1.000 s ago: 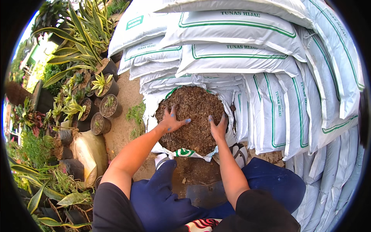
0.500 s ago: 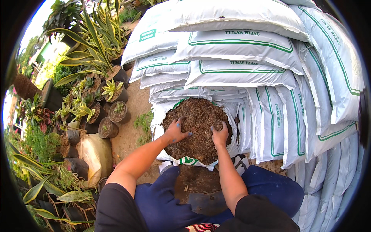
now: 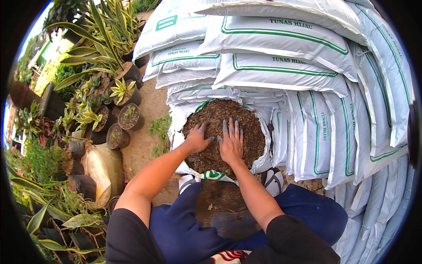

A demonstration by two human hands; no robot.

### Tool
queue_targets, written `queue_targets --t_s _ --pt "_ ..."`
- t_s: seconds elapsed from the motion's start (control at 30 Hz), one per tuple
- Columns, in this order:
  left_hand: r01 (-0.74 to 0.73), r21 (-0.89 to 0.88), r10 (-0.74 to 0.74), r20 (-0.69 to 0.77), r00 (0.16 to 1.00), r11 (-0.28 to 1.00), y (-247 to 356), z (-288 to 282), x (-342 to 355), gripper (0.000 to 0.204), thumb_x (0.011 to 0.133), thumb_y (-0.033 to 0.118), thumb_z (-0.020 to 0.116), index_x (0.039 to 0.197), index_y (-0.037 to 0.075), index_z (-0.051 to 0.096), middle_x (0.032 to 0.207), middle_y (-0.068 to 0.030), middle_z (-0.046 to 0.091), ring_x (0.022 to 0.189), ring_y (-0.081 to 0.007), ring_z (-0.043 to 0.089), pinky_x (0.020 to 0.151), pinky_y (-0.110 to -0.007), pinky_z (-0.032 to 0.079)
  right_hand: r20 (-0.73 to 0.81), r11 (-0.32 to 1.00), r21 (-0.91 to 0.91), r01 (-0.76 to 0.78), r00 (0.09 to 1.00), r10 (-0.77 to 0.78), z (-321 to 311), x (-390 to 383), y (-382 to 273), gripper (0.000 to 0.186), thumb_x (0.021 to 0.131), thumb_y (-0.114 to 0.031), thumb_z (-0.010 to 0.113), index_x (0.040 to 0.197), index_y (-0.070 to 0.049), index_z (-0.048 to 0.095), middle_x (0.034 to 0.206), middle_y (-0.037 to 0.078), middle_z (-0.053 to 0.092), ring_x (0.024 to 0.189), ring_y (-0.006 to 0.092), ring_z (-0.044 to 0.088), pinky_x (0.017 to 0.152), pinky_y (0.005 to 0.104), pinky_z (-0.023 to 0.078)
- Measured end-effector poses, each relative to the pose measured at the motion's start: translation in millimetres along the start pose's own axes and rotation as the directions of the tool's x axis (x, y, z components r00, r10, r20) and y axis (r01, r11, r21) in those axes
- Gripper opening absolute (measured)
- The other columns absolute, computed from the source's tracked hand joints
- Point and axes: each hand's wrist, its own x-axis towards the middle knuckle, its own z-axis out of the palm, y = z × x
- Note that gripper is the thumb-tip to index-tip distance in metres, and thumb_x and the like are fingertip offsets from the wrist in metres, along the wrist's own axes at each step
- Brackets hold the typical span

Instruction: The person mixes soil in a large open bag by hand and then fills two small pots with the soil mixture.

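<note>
Just past the feet (image 3: 273, 181), an open sack (image 3: 176, 127) holds soil (image 3: 209, 163). The left hand (image 3: 197, 140) and right hand (image 3: 231, 146) rest open on it, thumbs close together, grasping nothing. Beyond lie stacked white bags (image 3: 285, 75).

A black short-sleeved cloth top (image 3: 134, 235) — a red, white and black print (image 3: 231, 256) on its front — over loose navy-blue trousers (image 3: 182, 220), with white socks (image 3: 273, 189) in dark-strapped open sandals (image 3: 277, 179).
</note>
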Motion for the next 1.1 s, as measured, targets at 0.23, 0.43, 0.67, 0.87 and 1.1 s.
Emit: queue_targets --t_s 0.23,0.43,0.67,0.87,1.1 --pt "-0.031 0.062 0.037 -0.087 0.996 0.998 -9 -16 -14 0.067 0.098 0.042 0.064 0.150 0.004 0.048 0.151 -0.0273 0.046 0.141 -0.0456 0.043 0.119 -0.050 0.035 0.295 0.956 0.282 -0.084 0.955 -0.003 -29 30 30 0.064 0.098 -0.032 0.068 0.157 -0.026 0.045 0.172 0.015 0.017 0.159 0.0377 0.011 0.127 0.0604 0.013" --pt "-0.095 0.150 0.125 -0.208 0.970 0.984 9 -49 -13 0.036 0.104 0.032 0.056 0.098 0.003 0.074 0.092 -0.0233 0.072 0.093 -0.0439 0.067 0.084 -0.051 0.054 -0.071 0.825 0.536 -0.180 0.964 0.256 -63 17 50 0.022 0.094 -0.008 0.068 0.114 0.001 0.072 0.100 0.016 0.077 0.091 0.0259 0.075 0.080 0.0351 0.056" --pt "-0.283 0.039 0.284 -0.226 0.932 0.958 11 -57 -24 0.016 0.093 0.015 0.067 0.104 0.003 0.069 0.099 -0.0194 0.073 0.096 -0.0388 0.069 0.084 -0.050 0.053 -0.043 0.873 0.484 -0.057 0.995 0.088 -61 30 27 0.034 0.086 0.007 0.058 0.117 0.000 0.071 0.112 0.020 0.074 0.095 0.0340 0.072 0.090 0.0411 0.055" --pt "-0.171 0.294 0.152 0.086 0.985 0.940 35 -131 -94 0.026 0.087 0.008 0.069 0.113 0.007 0.072 0.096 -0.0164 0.074 0.094 -0.0364 0.070 0.086 -0.046 0.054 0.053 0.861 0.470 -0.195 0.980 0.193 -55 50 3 0.036 0.082 0.006 0.065 0.117 -0.001 0.071 0.114 0.026 0.072 0.108 0.0398 0.069 0.095 0.0460 0.054" --pt "-0.059 0.512 0.031 0.063 0.998 0.857 108 -161 -151 0.038 0.089 0.014 0.069 0.127 0.015 0.066 0.117 -0.0173 0.069 0.115 -0.0397 0.063 0.101 -0.052 0.049 0.174 0.778 0.597 -0.195 0.978 0.111 -92 56 -6 0.040 0.084 -0.012 0.076 0.123 -0.004 0.071 0.121 0.021 0.072 0.114 0.0348 0.069 0.098 0.0411 0.054"
